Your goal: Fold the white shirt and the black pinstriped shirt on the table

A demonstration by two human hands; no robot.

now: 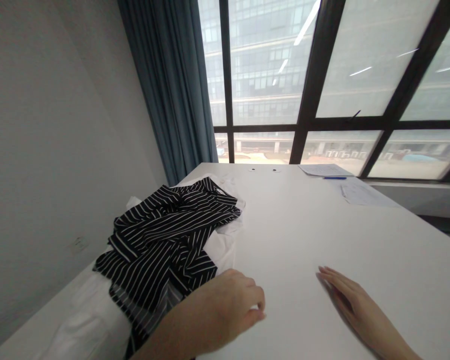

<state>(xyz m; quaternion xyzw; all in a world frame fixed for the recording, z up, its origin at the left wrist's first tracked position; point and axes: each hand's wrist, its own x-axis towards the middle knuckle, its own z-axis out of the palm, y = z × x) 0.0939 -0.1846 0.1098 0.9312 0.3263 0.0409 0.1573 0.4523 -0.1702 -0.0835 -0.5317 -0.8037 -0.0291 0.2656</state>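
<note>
Curling loosely around nothing, the left hand (pixel 234 302) hovers beside the striped garment (pixel 165 225) at ten o'clock, while the empty right hand (pixel 354 305) lies flattish at four o'clock.

black ground with narrow white stripes is shown by the upper garment (pixel 161 225); plain white is shown by the cloth beneath (pixel 93 320) and by the tabletop (pixel 285 235). the curtain (pixel 172 90) is coloured slate blue, the window frame (pixel 307 90) dark brown, the pen (pixel 335 178) bright blue, the wall (pixel 60 125) grey.
</note>
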